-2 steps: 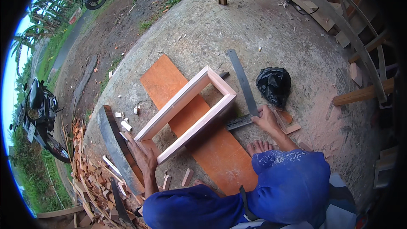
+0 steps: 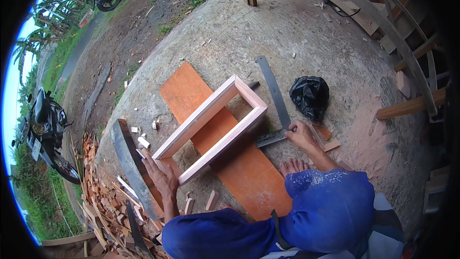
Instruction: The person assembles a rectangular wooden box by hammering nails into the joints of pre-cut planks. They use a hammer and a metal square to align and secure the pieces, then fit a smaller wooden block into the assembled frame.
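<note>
A long, open rectangular frame of pale wood (image 2: 223, 130) slants across an orange board (image 2: 258, 182) on the concrete. My left hand (image 2: 164, 178) holds the frame's near left end, its fingers stretched along the outer side; the thumb is hard to make out. To the right of the frame, my right hand (image 2: 302, 135) is closed on the corner of a carpenter's square (image 2: 274, 91). The square's grey blade points away from me, while its dark arm runs left toward the frame. Part of that dark arm passes out of sight behind the frame.
A black plastic bag (image 2: 309, 97) lies beyond my right hand. Left of my left hand is a dark-faced curved plank (image 2: 132, 163), beside a heap of wood offcuts (image 2: 103, 206). Sawdust (image 2: 369, 129) covers the floor at right. A motorcycle (image 2: 45, 134) stands far left.
</note>
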A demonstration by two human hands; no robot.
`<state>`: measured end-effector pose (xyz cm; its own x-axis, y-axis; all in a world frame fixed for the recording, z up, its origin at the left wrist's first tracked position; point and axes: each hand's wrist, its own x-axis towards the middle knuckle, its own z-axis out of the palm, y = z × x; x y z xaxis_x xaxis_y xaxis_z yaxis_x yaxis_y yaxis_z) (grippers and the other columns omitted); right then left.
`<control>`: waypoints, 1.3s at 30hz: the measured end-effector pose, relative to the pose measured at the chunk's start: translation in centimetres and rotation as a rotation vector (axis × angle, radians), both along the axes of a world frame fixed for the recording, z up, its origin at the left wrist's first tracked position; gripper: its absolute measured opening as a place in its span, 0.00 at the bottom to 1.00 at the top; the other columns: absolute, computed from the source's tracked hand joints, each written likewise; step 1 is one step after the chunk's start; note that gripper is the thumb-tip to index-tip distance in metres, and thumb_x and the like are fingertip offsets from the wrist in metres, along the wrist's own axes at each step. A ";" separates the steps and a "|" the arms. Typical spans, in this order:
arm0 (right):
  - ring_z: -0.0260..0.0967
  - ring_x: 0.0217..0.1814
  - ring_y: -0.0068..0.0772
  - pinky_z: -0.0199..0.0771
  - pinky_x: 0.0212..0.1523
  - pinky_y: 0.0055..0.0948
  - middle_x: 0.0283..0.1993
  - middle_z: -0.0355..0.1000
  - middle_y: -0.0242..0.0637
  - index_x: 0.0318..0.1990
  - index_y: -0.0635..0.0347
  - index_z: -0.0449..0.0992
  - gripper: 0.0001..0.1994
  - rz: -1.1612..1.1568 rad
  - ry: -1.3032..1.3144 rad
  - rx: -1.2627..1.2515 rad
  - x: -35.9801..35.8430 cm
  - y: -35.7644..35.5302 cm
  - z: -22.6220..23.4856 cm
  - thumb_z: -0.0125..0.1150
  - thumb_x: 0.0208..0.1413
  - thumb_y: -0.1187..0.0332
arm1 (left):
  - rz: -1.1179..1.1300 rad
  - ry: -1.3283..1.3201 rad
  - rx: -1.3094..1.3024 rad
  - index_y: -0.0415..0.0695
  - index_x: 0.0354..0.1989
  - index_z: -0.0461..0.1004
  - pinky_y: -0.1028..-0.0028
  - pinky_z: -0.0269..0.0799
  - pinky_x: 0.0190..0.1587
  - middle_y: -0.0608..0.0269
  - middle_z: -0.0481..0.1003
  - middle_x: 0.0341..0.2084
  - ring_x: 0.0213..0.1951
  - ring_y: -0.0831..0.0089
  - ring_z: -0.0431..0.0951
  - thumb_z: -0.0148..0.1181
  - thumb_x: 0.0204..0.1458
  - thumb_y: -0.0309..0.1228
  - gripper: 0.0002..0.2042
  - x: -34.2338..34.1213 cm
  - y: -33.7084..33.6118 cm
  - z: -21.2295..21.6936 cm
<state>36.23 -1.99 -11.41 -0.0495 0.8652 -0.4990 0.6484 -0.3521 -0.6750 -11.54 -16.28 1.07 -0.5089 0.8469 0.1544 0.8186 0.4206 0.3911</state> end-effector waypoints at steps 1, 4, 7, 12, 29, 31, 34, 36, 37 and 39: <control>0.74 0.56 0.56 0.73 0.57 0.45 0.50 0.74 0.54 0.61 0.65 0.68 0.34 0.054 -0.042 0.078 -0.2 0.0 -0.2 0.76 0.52 0.57 | 0.008 0.101 -0.024 0.44 0.80 0.46 0.56 0.44 0.79 0.42 0.45 0.79 0.79 0.46 0.47 0.63 0.57 0.28 0.43 0.6 0.5 0.3; 0.75 0.53 0.57 0.74 0.55 0.45 0.48 0.75 0.54 0.65 0.67 0.66 0.37 0.109 -0.259 0.461 -1.1 -0.9 -0.6 0.77 0.50 0.61 | -0.271 0.110 -0.011 0.43 0.77 0.56 0.53 0.50 0.77 0.43 0.52 0.77 0.77 0.46 0.53 0.65 0.59 0.35 0.38 3.5 3.2 1.4; 0.74 0.54 0.55 0.74 0.57 0.43 0.52 0.73 0.54 0.67 0.69 0.64 0.40 0.050 -0.287 0.542 -1.8 -0.5 -0.7 0.77 0.49 0.63 | -0.657 0.002 -0.075 0.44 0.75 0.60 0.53 0.56 0.75 0.45 0.59 0.74 0.74 0.47 0.59 0.66 0.60 0.42 0.37 7.5 7.4 1.5; 0.75 0.56 0.47 0.83 0.48 0.44 0.61 0.71 0.51 0.65 0.67 0.64 0.36 -0.094 0.196 -0.103 -0.9 2.7 1.1 0.76 0.53 0.64 | -0.798 -0.160 -0.498 0.47 0.75 0.60 0.57 0.67 0.69 0.46 0.68 0.68 0.68 0.48 0.69 0.60 0.63 0.49 0.35 12.2 11.3 0.0; 0.71 0.47 0.18 0.84 0.43 0.23 0.46 0.74 0.30 0.56 0.63 0.72 0.18 -0.064 0.964 0.051 -8.4 2.3 5.8 0.66 0.66 0.62 | -1.076 -0.206 -0.303 0.49 0.78 0.53 0.52 0.63 0.71 0.42 0.58 0.74 0.71 0.43 0.64 0.72 0.45 0.62 0.55 16.3 14.3 0.9; 0.74 0.50 0.21 0.86 0.41 0.24 0.49 0.75 0.33 0.58 0.64 0.71 0.21 -0.157 1.090 -0.031 -9.3 2.4 6.1 0.67 0.66 0.60 | -1.102 -0.104 -0.286 0.53 0.79 0.53 0.52 0.67 0.69 0.44 0.58 0.74 0.69 0.43 0.66 0.73 0.48 0.56 0.52 16.7 14.7 0.4; 0.76 0.51 0.24 0.88 0.39 0.25 0.51 0.76 0.36 0.60 0.64 0.70 0.23 -0.223 1.137 -0.113 -9.6 2.8 7.0 0.67 0.66 0.59 | -1.025 -0.114 -0.356 0.60 0.79 0.52 0.52 0.74 0.62 0.48 0.59 0.74 0.64 0.44 0.72 0.72 0.50 0.47 0.48 16.9 15.1 0.1; 0.77 0.52 0.26 0.88 0.39 0.26 0.52 0.76 0.37 0.62 0.63 0.70 0.24 -0.211 1.159 -0.107 -9.6 3.1 7.6 0.66 0.66 0.59 | -1.021 -0.065 -0.347 0.62 0.79 0.52 0.53 0.77 0.58 0.50 0.60 0.74 0.62 0.44 0.74 0.71 0.52 0.43 0.46 17.0 15.1 0.1; 0.78 0.52 0.26 0.88 0.39 0.26 0.53 0.76 0.37 0.63 0.63 0.70 0.24 -0.209 1.145 -0.105 -9.6 3.2 7.7 0.66 0.66 0.59 | -1.012 -0.037 -0.341 0.63 0.79 0.52 0.53 0.78 0.57 0.52 0.60 0.74 0.61 0.45 0.75 0.70 0.52 0.42 0.45 17.1 15.1 0.1; 0.78 0.52 0.26 0.88 0.39 0.26 0.54 0.76 0.37 0.64 0.61 0.71 0.24 -0.194 1.150 -0.100 -9.6 3.3 7.9 0.66 0.66 0.58 | -1.008 -0.044 -0.362 0.63 0.79 0.52 0.53 0.79 0.56 0.52 0.60 0.74 0.61 0.45 0.75 0.70 0.52 0.43 0.45 17.2 15.1 0.3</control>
